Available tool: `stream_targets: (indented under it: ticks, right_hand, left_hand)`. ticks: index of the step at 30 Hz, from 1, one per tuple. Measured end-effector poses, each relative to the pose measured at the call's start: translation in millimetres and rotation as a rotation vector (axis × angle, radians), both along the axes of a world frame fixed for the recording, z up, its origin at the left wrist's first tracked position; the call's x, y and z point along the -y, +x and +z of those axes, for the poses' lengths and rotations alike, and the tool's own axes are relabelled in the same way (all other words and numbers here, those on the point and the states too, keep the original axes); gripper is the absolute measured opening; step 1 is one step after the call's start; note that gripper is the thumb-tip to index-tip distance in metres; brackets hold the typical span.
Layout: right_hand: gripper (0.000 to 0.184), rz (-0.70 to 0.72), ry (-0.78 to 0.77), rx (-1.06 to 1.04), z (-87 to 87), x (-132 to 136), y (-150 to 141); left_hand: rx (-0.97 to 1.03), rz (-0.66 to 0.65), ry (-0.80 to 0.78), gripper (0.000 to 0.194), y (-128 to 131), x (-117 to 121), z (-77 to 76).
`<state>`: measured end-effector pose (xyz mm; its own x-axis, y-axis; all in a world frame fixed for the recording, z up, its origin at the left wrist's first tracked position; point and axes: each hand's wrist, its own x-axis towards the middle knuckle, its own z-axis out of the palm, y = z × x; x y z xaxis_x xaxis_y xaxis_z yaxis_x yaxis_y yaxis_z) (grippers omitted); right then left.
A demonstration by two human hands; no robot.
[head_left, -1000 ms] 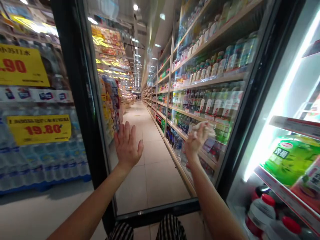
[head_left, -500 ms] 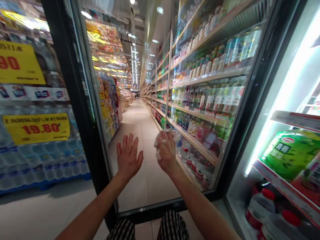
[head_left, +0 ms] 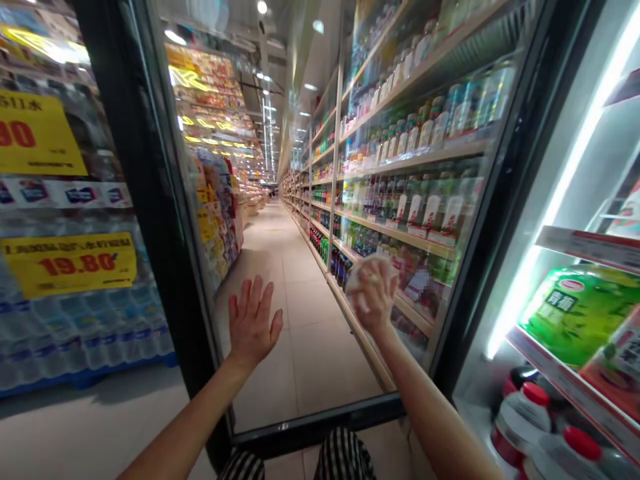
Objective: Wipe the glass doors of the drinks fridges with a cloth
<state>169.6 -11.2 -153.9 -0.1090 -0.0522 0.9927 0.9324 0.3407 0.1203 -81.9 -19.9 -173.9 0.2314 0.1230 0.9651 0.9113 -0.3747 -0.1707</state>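
A glass door in a black frame stands in front of me. My left hand lies against the glass, fingers stretched up and apart, holding nothing. Further right, my right hand presses a crumpled whitish cloth to the pane. The cloth shows around and between the fingers, and motion blurs both a little. Part of the cloth is hidden under the palm.
At right, a lit cooler holds a green drink pack and red-capped bottles. Bottled water with yellow price signs is stacked at left. Drink shelves and an aisle floor show in the glass. My checkered knees are below.
My right hand with the cloth swept left toward my left hand, then back to the right across the glass. My left hand has slid slightly down and stays flat.
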Motion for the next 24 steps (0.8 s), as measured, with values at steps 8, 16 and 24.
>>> stream_targets:
  ticks: [8, 16, 24]
  right_hand:
    - [0.053, 0.004, -0.127, 0.103, 0.7, -2.2, -24.3]
    - [0.059, -0.064, -0.083, -0.274, -12.1, 0.9, -21.1]
    - [0.056, -0.019, -0.001, -0.202, -2.5, 4.2, 27.8]
  left_hand:
    - [-0.005, 0.005, 0.000, 0.075, -3.8, -5.0, -0.4]
    - [0.005, -0.016, -0.019, 0.074, -2.1, -4.0, 0.5]
    - [-0.008, -0.020, -0.052, 0.072, -1.9, 9.1, 0.9]
